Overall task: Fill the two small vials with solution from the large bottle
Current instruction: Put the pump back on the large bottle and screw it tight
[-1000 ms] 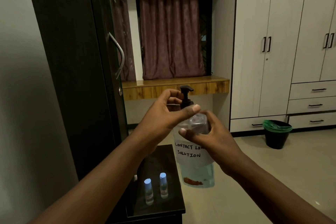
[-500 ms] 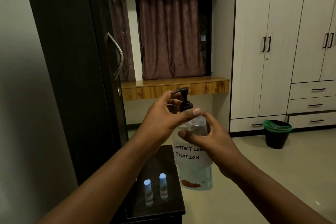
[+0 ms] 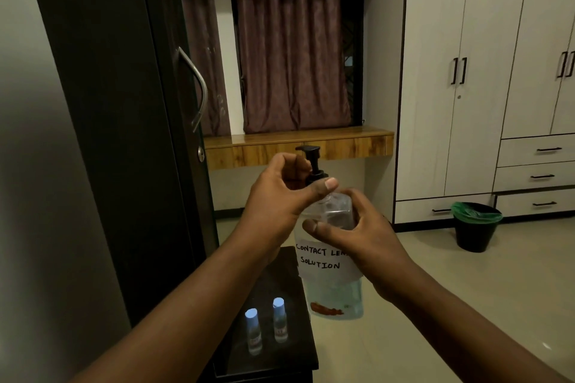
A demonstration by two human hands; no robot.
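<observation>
A large clear bottle (image 3: 334, 292) with a black pump top and a handwritten label "CONTACT LENS SOLUTION" is held up in the air in front of me. My right hand (image 3: 361, 242) grips its upper body from the right. My left hand (image 3: 280, 196) curls its fingers and thumb around the black pump collar at the bottle's neck. Two small vials with light blue caps, the left vial (image 3: 253, 331) and the right vial (image 3: 279, 320), stand upright side by side on a small dark table (image 3: 273, 361) below the bottle.
A dark wardrobe door with a metal handle (image 3: 196, 90) stands close on the left. White cupboards (image 3: 466, 71) fill the right wall, with a black bin (image 3: 476, 227) lined in green on the floor. A wooden ledge (image 3: 295, 146) runs under the curtained window.
The pump head has turned, its nozzle swinging to the left under my left hand. The bottle stays held in about the same place.
</observation>
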